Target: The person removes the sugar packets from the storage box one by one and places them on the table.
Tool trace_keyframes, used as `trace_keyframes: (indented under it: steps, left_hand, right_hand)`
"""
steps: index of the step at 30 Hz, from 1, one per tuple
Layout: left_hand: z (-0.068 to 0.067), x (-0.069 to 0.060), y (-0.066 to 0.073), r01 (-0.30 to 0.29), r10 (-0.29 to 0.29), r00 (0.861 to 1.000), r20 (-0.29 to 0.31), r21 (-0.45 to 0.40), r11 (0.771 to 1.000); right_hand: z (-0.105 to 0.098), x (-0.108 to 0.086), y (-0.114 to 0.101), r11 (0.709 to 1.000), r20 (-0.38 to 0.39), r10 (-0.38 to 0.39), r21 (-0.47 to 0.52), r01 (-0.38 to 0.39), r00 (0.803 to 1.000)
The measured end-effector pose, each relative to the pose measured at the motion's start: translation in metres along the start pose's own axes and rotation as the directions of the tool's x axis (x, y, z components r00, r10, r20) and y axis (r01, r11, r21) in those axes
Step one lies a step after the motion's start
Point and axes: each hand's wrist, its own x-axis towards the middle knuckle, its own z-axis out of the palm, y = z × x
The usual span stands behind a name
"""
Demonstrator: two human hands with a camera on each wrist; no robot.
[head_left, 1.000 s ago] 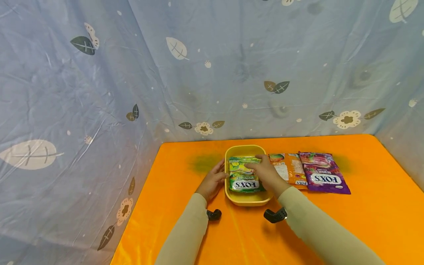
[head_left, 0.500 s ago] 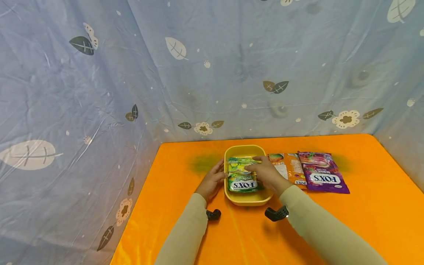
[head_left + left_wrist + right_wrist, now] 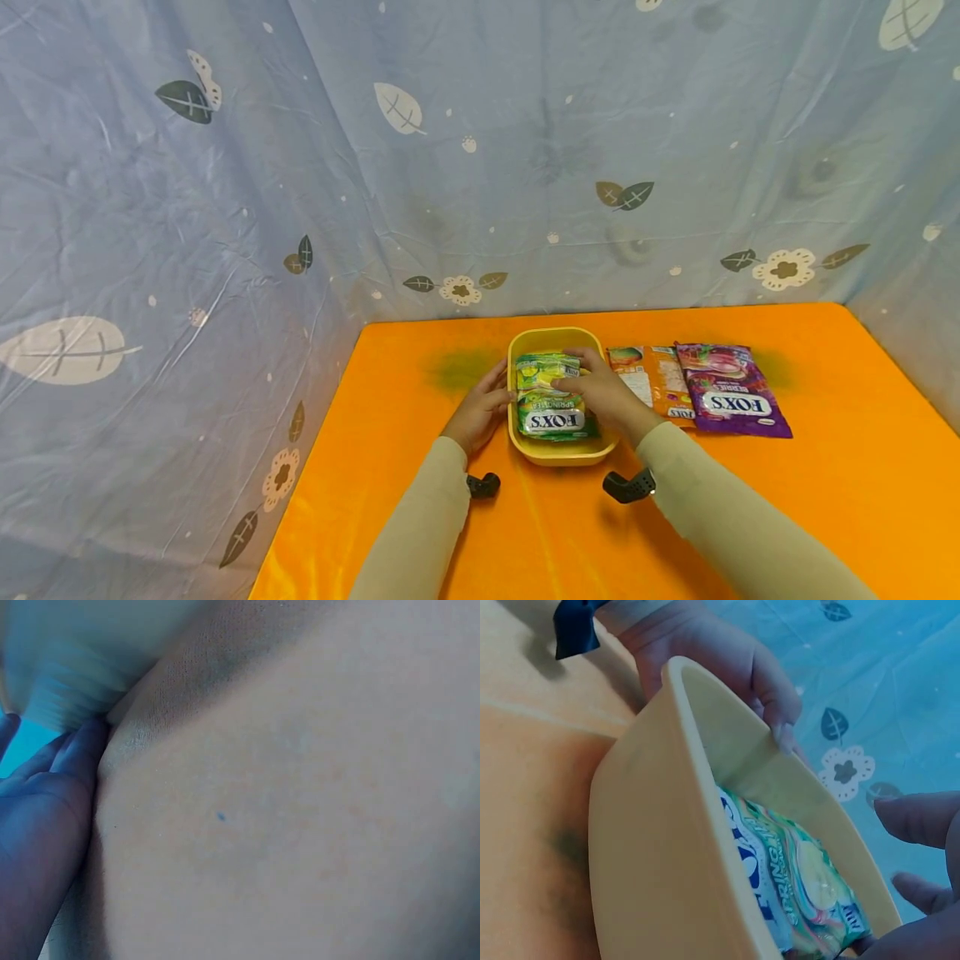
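Note:
A green Fox's Spring Tea candy packet (image 3: 551, 404) lies inside a yellow plastic tub (image 3: 558, 460), its lettering upside down from my side. My left hand (image 3: 477, 415) holds the tub's left wall; in the right wrist view its thumb (image 3: 781, 729) hooks over the rim. In the left wrist view that hand (image 3: 49, 814) reaches up to the pale tub wall (image 3: 82, 660). Over the right side of the packet lies my right hand (image 3: 609, 398), fingers spread and extended, touching it near the upper edge. The right fingertips are partly hidden in the right wrist view.
To the tub's right, an orange candy packet (image 3: 663, 383) lies on the orange tabletop (image 3: 847, 367), partly covered by a purple Fox's Berries packet (image 3: 727, 396). A patterned blue curtain (image 3: 480, 208) hangs behind and along the sides.
Inside the tub, the green packet has shifted slightly and shows more of its front. My right hand has moved a little with it; the left hand stays on the tub.

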Motion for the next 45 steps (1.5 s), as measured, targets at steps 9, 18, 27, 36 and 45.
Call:
trace_keyframes:
  steps: [9,18,27,36,45]
  left_hand:
    - [-0.0003,-0.0002,0.0026,0.002,-0.002,1.000,0.006,0.003,1.000]
    - [-0.0014,0.0008,-0.0003,0.009,-0.009,1.000,0.003,-0.003,1.000]
    - [-0.0012,0.0008,-0.0005,0.003,-0.003,1.000,0.008,0.003,1.000]
    - [-0.0013,0.0007,0.0000,0.003,-0.003,1.000,0.017,0.014,1.000]
    - [-0.0010,0.0009,-0.0002,0.001,-0.001,1.000,0.008,0.015,1.000]
  right_hand:
    - [0.0004,0.0012,0.0028,0.999,-0.054,-0.041,-0.035,0.039,0.998]
    - [-0.0009,-0.0006,0.0044,0.995,-0.048,-0.070,-0.072,0.067,0.996]
    - [0.0000,0.0003,0.0063,0.996,-0.043,-0.080,-0.052,0.078,0.996]
    - [-0.0027,-0.0027,0.0056,0.995,0.052,-0.093,-0.027,0.094,0.994]
    - [-0.0015,-0.0014,0.0081,0.994,0.039,-0.105,-0.013,0.106,0.994]
